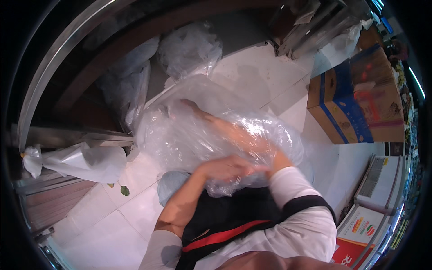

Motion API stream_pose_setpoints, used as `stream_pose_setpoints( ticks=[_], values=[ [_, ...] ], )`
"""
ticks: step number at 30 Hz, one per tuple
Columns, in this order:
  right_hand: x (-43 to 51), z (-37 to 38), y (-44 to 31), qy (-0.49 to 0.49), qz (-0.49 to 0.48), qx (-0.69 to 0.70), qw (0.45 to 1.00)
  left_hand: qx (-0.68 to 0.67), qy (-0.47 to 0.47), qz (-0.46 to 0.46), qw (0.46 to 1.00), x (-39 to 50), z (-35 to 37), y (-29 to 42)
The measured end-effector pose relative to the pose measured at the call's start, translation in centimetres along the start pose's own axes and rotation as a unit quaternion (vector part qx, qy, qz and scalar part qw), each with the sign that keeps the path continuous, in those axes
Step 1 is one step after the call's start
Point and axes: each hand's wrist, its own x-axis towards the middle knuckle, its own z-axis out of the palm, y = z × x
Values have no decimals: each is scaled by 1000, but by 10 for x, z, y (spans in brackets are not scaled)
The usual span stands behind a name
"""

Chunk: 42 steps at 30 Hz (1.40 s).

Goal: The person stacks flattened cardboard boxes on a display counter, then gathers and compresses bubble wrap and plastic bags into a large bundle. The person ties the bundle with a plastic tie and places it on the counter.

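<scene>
A large clear plastic bag (206, 135) spreads across my lap and the floor before me, puffed out and creased. My right forearm reaches far into it, and my right hand (193, 107) shows dimly through the film near the bag's far left part. Whether its fingers hold anything is hidden by the plastic. Close to my body, my left hand (231, 167) grips the gathered film beside my right forearm, its fingers slightly blurred. A bunched end of the bag lies against my black apron (236, 206).
Other clear plastic bags (190, 49) lie under a shelf ahead. At left, a white plastic bag (87, 162) hangs by a metal-edged frame. A cardboard box (354, 98) with blue bands stands at right, above white and red cartons (361, 222). A green leaf (125, 190) lies on the tiles.
</scene>
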Motion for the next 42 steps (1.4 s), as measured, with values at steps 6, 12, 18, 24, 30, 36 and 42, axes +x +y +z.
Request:
stream_pose_setpoints(
  ticks=[6,12,18,24,30,36,42],
  values=[
    [34,45,27,91,16,-215,972,-232,198,110,946,-13,-21,-13],
    [13,-60,11,146,-313,-292,892,273,412,-9,869,29,-51,-38],
    [-144,-125,177,269,124,284,912,415,269,-370,786,36,-65,-88],
    [-131,-26,210,-102,-170,257,946,468,339,-319,751,38,-72,-84],
    [-105,-79,74,-291,79,442,845,310,426,-25,850,30,-54,-40],
    [-12,-10,36,-217,102,301,923,204,373,127,896,-4,-29,1],
    [-19,122,52,-49,103,-16,993,85,-58,126,987,27,50,-2]
  ],
)
